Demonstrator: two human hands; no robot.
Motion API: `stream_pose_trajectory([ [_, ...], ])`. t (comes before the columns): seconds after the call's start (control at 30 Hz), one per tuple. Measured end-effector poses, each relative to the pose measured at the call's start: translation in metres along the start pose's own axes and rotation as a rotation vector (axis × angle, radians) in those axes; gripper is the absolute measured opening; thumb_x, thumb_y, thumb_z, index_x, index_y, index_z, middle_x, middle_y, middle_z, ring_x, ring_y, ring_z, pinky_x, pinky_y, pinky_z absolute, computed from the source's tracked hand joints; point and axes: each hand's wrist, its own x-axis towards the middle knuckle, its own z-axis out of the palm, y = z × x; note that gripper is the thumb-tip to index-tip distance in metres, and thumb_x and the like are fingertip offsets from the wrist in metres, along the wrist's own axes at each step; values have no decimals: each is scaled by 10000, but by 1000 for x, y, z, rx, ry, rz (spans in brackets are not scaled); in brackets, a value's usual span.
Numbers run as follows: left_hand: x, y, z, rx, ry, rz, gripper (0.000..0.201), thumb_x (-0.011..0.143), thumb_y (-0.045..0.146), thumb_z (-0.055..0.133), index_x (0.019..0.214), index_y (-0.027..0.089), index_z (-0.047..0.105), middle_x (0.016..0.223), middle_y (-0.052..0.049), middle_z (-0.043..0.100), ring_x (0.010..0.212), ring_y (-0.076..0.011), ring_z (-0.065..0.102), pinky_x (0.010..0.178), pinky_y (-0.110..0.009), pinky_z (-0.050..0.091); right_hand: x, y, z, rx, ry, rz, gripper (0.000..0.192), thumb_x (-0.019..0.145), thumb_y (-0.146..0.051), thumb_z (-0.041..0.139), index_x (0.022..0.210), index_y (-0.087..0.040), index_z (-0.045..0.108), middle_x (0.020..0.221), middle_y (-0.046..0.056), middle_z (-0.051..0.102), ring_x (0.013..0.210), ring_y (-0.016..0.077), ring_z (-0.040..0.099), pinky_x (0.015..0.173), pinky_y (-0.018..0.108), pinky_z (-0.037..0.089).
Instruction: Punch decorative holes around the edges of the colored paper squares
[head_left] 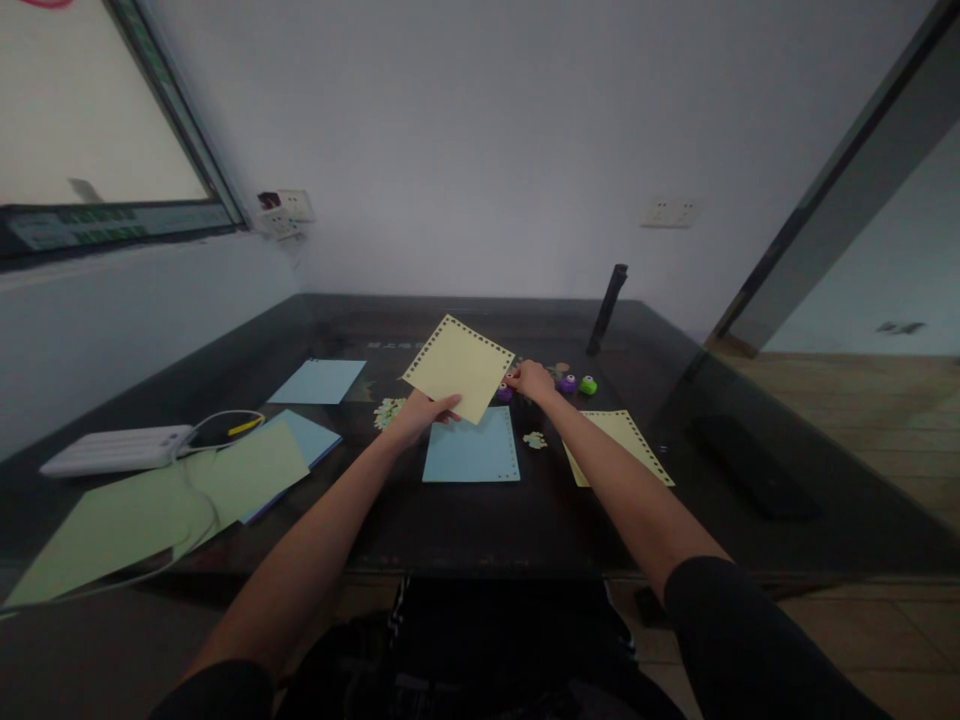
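Observation:
My left hand point(420, 412) holds a yellow square sheet point(459, 366) with punched holes along its edges, lifted and tilted above the dark table point(480, 520). My right hand point(531, 381) rests at the sheet's right corner, touching a small purple punch point(503, 393). Another purple punch point(567, 383) and a green punch point(587, 385) sit just right of that hand. A blue sheet point(471, 447) with punched edges lies flat below the yellow one. A second yellow punched sheet point(619, 447) lies under my right forearm.
Blue sheets point(318, 381) and green sheets point(150, 505) lie at the left, with a white power bank point(109, 449) and cable. Paper cutouts point(388, 410) dot the table middle. A black stand point(606, 310) leans at the back. A dark flat object point(750, 465) lies at the right.

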Motion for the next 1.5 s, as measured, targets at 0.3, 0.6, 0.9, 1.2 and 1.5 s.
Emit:
stream_pose_trajectory([
  [0.3,-10,3,14,-45,-42,-26,292,711,252,699,934,91,601,850,-120,696,538,-123,619,477,-223,450,-14,9,-17,272,40,-38,125,793,-276,611,787,-152,614,846,98,706,788,182,674,683,255,499],
  [0.6,-24,11,33,-37,-103,6,325,702,318,700,926,97,617,827,-102,692,549,-131,619,501,-235,450,-103,42,-41,1304,-240,31,307,647,-239,775,909,-176,629,790,34,659,557,101,626,501,203,528],
  [0.9,-31,17,39,61,-115,18,292,714,311,685,904,95,635,705,-89,686,545,-151,607,497,-242,441,-124,44,-34,1537,-185,100,258,704,-262,746,924,-196,627,819,36,680,634,132,656,779,358,562],
  [1.2,-29,11,38,222,-152,57,254,751,351,651,816,106,667,614,-87,678,516,-146,566,515,-249,446,-128,42,-35,1515,-152,128,262,686,-278,750,911,-199,640,873,47,695,673,154,669,669,299,569],
  [1.5,-30,13,39,239,-156,54,215,748,322,657,803,115,665,599,-77,677,508,-150,566,510,-251,449,-130,42,-35,1469,-132,141,242,694,-281,729,900,-194,636,922,52,689,711,146,668,559,228,515],
])
